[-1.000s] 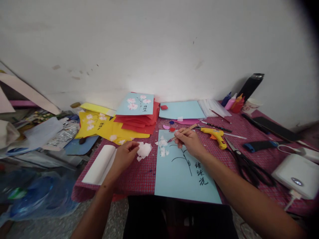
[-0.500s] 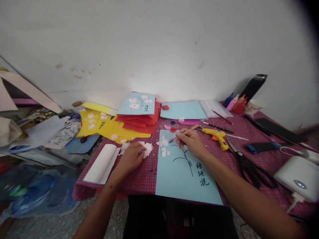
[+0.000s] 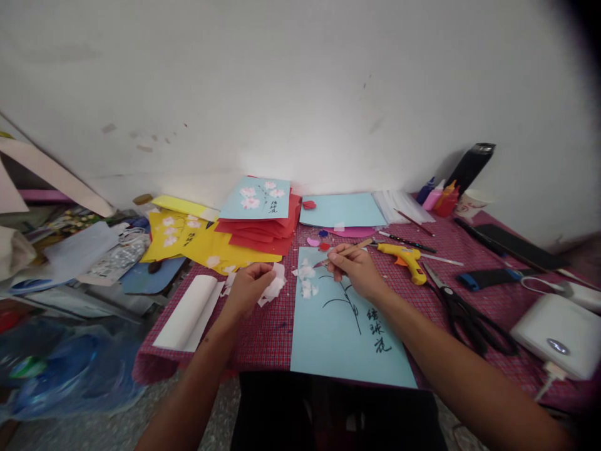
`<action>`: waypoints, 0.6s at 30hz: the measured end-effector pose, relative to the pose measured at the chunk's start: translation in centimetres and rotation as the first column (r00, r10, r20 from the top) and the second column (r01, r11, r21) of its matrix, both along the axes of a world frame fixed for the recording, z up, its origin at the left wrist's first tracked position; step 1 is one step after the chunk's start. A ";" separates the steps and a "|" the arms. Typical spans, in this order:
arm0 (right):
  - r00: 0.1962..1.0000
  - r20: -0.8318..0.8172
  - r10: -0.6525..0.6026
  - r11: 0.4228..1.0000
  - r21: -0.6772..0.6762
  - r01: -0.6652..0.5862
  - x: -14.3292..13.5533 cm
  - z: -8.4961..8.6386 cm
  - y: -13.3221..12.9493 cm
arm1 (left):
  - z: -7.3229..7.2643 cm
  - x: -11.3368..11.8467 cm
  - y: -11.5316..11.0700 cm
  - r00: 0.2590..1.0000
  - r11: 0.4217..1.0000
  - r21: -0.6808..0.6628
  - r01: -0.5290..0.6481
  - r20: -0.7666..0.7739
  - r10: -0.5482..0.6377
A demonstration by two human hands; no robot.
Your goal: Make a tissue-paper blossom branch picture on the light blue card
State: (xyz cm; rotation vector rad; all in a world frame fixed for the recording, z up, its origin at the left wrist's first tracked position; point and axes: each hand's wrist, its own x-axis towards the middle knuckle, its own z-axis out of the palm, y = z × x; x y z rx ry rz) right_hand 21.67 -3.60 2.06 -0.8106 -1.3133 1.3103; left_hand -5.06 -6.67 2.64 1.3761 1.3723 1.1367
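Note:
My right hand (image 3: pixel 355 270) is closed around a paintbrush (image 3: pixel 355 247) with a wooden handle. Its tip is beside white paper scraps (image 3: pixel 307 280) stuck on a light blue sheet (image 3: pixel 323 351). The sheet also bears black drawn stems (image 3: pixel 347 300) and brush-written characters (image 3: pixel 379 330). To the left of the sheet, my left hand (image 3: pixel 248 287) pinches a torn piece of white paper (image 3: pixel 278 275) between thumb and fingers. More torn white paper (image 3: pixel 230 283) lies partly hidden behind that hand.
A folded white paper (image 3: pixel 185 313) lies left. Behind are red sheets (image 3: pixel 277 232) topped by a finished blue card (image 3: pixel 256 197), and small paint dabs (image 3: pixel 323 247). On the right are a yellow glue gun (image 3: pixel 404 258), black scissors (image 3: pixel 469 313), paint bottles (image 3: pixel 439 195) and a white device (image 3: pixel 558 335).
My left hand has lifted slightly and now pinches a torn white paper piece among the scraps. My right hand with the paintbrush stays nearly in place. The view has shifted slightly.

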 end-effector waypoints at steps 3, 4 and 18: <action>0.999 -0.041 0.034 0.999 0.016 -0.033 0.1 0.0 0.0 | 0.1 1.9 0.3 0.952 0.998 -0.050 0.034 0.305 -0.017; 0.998 -0.054 0.041 0.999 0.021 -0.040 0.1 0.0 0.0 | 0.2 2.6 0.3 0.925 0.996 -0.065 0.065 0.378 -0.036; 0.993 -0.045 0.113 0.990 0.085 -0.108 0.0 0.1 -0.4 | -0.8 6.4 0.0 0.891 0.966 -0.113 0.232 0.424 -0.164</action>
